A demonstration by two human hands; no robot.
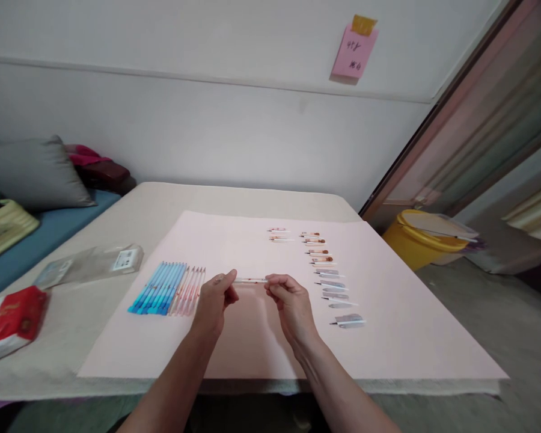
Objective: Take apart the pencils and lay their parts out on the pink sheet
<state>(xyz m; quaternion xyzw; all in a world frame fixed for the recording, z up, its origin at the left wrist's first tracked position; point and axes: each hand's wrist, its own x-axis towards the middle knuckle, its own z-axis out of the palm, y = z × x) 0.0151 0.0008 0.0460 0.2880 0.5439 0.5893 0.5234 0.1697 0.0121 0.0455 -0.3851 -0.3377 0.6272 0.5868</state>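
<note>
A slim pen [251, 280] with a pale, patterned barrel stretches level between my hands above the pink sheet [243, 246]. My left hand [217, 294] pinches its left end, and my right hand [289, 296] pinches its right end with thumb and fingertips. The ends themselves are hidden by my fingers. To the left lie a row of blue pens [157, 288] and, beside it, several pale pink pens [188, 291]. Right of my hands runs a column of short pen parts and refills, some with brown-patterned pieces [315, 242], others with grey pieces [336, 296].
Clear plastic packaging [94, 264] and a red-and-white packet [13, 322] lie at the table's left. A grey cushion [31, 171] rests beyond. On the floor at right stands a yellow bucket [410, 240]. The white wall [234, 132] bounds the table's back and carries a pink note [354, 53].
</note>
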